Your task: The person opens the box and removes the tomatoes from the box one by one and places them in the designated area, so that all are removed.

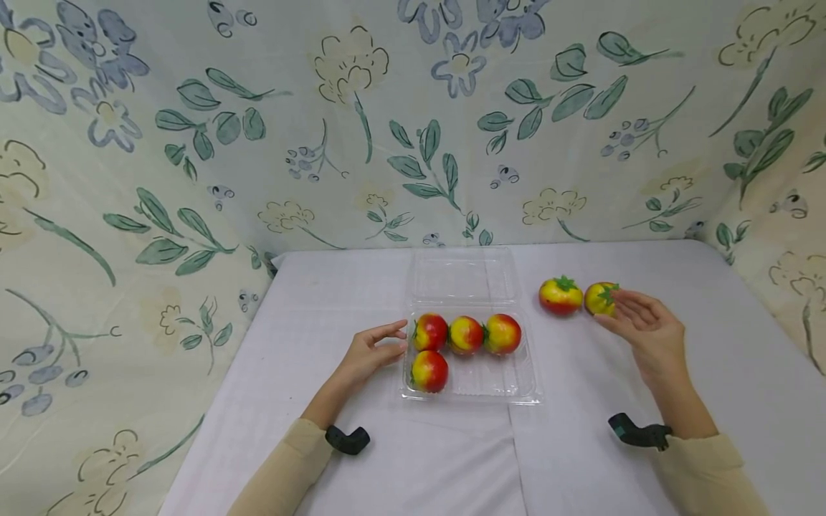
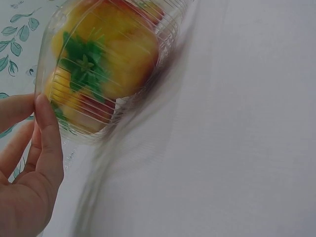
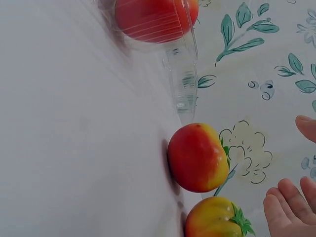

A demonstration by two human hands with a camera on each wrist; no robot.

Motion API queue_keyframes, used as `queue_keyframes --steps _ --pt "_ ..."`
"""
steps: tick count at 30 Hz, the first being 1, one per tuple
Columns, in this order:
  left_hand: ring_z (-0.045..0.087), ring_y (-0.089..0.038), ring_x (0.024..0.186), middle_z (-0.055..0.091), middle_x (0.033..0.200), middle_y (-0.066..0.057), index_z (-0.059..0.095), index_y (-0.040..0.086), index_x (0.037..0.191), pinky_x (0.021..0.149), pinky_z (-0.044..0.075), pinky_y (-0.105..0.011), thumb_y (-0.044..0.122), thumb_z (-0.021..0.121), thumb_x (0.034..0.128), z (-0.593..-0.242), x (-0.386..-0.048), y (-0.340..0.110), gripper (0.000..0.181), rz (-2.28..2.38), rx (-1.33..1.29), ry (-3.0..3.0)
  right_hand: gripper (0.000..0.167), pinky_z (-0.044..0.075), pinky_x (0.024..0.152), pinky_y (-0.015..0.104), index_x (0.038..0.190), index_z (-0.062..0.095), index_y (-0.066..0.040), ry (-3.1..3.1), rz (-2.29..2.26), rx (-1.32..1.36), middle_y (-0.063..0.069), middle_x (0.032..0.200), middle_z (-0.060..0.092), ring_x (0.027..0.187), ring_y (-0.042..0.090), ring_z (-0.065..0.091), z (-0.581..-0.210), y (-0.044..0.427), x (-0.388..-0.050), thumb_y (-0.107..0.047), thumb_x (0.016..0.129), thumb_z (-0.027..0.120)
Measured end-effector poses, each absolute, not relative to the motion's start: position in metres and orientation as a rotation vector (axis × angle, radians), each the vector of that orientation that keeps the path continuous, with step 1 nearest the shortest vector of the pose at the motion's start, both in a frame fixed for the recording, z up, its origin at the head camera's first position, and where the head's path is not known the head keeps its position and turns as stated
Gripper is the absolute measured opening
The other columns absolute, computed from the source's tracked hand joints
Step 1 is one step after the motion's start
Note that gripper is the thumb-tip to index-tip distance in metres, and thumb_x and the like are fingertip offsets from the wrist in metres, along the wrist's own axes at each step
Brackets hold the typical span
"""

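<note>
A clear plastic clamshell box (image 1: 490,378) lies on the table with its lid folded back. Three red-and-yellow fruits with green leafy tops, such as this one (image 1: 466,335), fill its far row; another fruit (image 1: 429,371) sits at near left. My left hand (image 1: 368,355) pinches the box's left rim, thumb (image 2: 48,116) against the outer wall. Right of the box, two similar fruits rest on the cloth, the left one (image 1: 561,296) and the right one (image 1: 600,298). Beside the right one hovers my right hand (image 1: 652,337), fingers spread and apart from it in the right wrist view.
The open lid (image 1: 462,278) lies flat behind the box. A white cloth (image 1: 310,301) covers the table, with a crease running toward the front. Floral fabric (image 1: 413,143) hangs behind the table and along both sides. A dark wrist device (image 1: 639,432) sits at each cuff.
</note>
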State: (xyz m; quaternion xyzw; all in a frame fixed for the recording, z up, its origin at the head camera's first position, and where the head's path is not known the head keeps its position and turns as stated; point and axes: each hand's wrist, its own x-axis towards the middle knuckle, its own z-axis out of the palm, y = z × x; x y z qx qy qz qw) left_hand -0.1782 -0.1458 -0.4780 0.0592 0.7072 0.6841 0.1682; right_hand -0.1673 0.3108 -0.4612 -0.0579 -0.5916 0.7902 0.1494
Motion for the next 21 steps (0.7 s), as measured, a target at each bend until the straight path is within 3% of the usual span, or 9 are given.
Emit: queue_keyframes --steps 7,14,21 --pt "0.066 -0.015 0.096 0.056 0.127 -0.019 0.055 0.006 0.142 0.089 0.056 -0.029 0.009 0.068 0.0948 -0.504 -0.188 -0.149 0.049 1.956 0.155 2.023 0.062 0.048 0.093 0.019 0.131 0.053 0.004 -1.777 2.256 -0.061 0.006 0.122 0.062 0.111 0.012 0.060 -0.456 0.295 -0.163 0.014 0.076 0.078" --pt "0.066 -0.018 0.099 0.058 0.124 -0.017 0.059 0.010 0.140 0.089 0.056 -0.030 0.015 0.072 0.0931 -0.506 -0.187 -0.149 0.049 1.953 0.169 2.050 0.059 0.049 0.092 0.023 0.133 0.051 0.007 -1.798 2.309 0.075 0.009 0.125 0.062 0.113 0.014 0.062 -0.452 0.281 -0.159 0.015 0.080 0.075" --pt "0.066 -0.018 0.098 0.058 0.123 -0.015 0.058 0.008 0.141 0.089 0.056 -0.029 0.013 0.072 0.0931 -0.507 -0.188 -0.149 0.050 1.962 0.161 2.032 0.054 0.050 0.091 0.021 0.132 0.053 0.001 -1.921 2.285 0.107 0.004 0.123 0.062 0.112 0.010 0.062 -0.449 0.265 -0.153 0.009 0.083 0.075"
